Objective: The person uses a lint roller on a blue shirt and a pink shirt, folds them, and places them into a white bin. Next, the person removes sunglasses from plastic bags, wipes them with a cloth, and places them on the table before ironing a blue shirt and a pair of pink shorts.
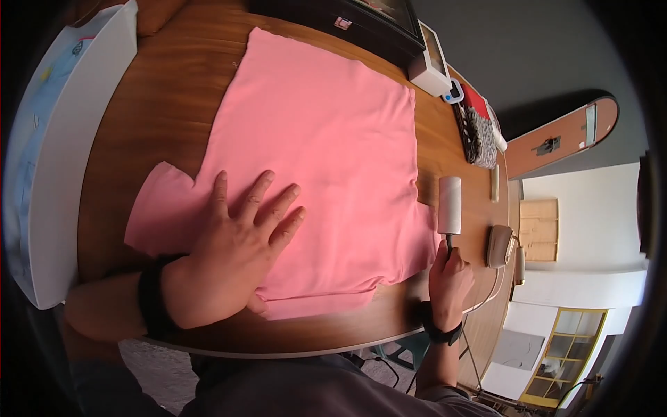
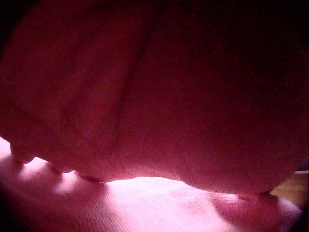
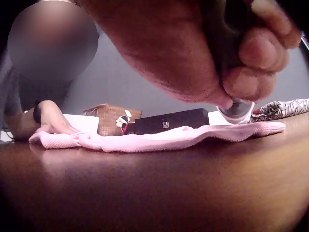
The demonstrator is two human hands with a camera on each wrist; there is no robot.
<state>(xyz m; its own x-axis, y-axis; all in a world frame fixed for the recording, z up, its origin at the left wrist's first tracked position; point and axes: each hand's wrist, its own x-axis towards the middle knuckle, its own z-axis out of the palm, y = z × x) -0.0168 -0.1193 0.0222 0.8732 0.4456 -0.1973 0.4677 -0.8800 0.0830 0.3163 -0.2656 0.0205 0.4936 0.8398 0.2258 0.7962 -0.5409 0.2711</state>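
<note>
A pink short-sleeved shirt (image 1: 319, 153) lies spread on the wooden table, its neckline toward the person. Fingers spread, my left hand (image 1: 236, 243) rests on the shirt near the left sleeve. In the left wrist view the dark palm (image 2: 145, 96) fills most of the frame, with lit pink cloth (image 2: 154, 205) below it. My right hand (image 1: 450, 278) grips the handle of a lint roller (image 1: 450, 205), whose white cylinder points away from me beside the right sleeve. The right wrist view shows curled fingers (image 3: 260, 58) around the dark handle, with the roller's white end (image 3: 239, 112) just beyond.
A white bin (image 1: 69, 146) stands at the left edge. Along the back are a dark case (image 1: 347, 28) and a white box (image 1: 431, 62). At the right lie a patterned knit item (image 1: 481, 135) and a beige corded device (image 1: 499, 247). Wooden table (image 1: 160, 90) shows around the shirt.
</note>
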